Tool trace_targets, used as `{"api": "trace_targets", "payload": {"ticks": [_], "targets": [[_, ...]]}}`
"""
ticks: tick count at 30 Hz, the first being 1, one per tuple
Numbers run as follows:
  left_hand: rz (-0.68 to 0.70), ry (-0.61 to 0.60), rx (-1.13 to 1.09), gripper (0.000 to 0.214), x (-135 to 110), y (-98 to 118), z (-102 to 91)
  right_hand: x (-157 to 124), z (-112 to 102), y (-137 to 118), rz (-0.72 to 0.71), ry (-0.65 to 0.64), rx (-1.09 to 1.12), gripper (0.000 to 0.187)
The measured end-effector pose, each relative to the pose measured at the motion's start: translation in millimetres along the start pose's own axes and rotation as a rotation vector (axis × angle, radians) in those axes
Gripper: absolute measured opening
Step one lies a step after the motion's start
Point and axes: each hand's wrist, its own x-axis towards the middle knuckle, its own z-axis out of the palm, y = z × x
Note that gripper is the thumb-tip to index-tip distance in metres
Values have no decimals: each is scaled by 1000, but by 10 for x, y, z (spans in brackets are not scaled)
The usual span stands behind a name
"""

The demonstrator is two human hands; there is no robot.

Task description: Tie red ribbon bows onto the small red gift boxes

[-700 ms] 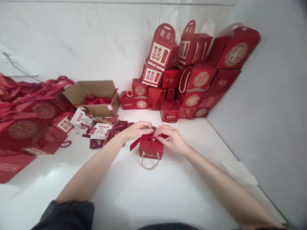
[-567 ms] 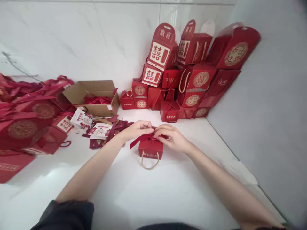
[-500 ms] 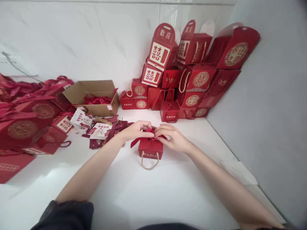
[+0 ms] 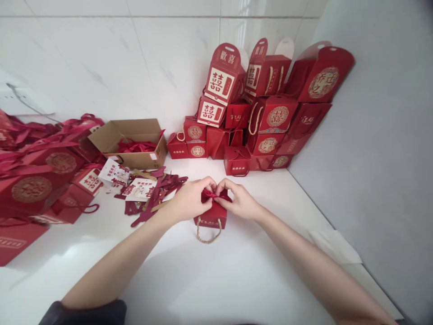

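A small red gift box (image 4: 211, 216) stands on the white counter (image 4: 257, 280), its braided rope handle (image 4: 209, 237) lying toward me. A red ribbon (image 4: 216, 195) is gathered on top of the box. My left hand (image 4: 191, 198) pinches the ribbon from the left, and my right hand (image 4: 238, 201) pinches it from the right. Together the fingers hide most of the box's top.
Several red gift boxes and bags (image 4: 267, 117) are stacked against the back corner. To the left are a cardboard box (image 4: 130, 151) holding red ribbon, loose dark red strips (image 4: 158, 194), printed cards (image 4: 140, 189) and a heap of flat red bags (image 4: 34, 185). A grey wall (image 4: 365, 153) rises at right.
Both hands have come closer together over the box and pulled the ribbon in tight. The loose ribbon end on the left is gone from view. The whole view has shifted slightly.
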Motion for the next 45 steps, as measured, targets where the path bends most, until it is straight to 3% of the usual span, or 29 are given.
{"api": "trace_targets", "payload": {"ticks": [5,7,12,17,28,34,38,41,45], "targets": [[31,137,221,11,-77,15,153,11,-47,-54,-27,-47,-38,5],[82,151,213,9,-88,-21,182,21,-84,-50,-9,-40,-40,1],[186,157,115,12,-105,-98,186,49,-106,56,140,24,-41,15],[253,151,128,11,-126,-111,199,50,-54,117,222,-92,114,11],[214,148,74,12,-138,-108,206,52,-109,132,319,-199,407,19],[120,139,-26,11,-116,-129,220,51,-194,-42,281,-106,291,17],[134,138,-43,11,-118,-159,221,59,-333,-115,251,-6,199,17],[196,143,2,11,-130,-166,220,64,-320,-65,335,-95,174,25],[245,179,107,13,-135,-148,212,62,-193,53,299,-239,236,20]]}}
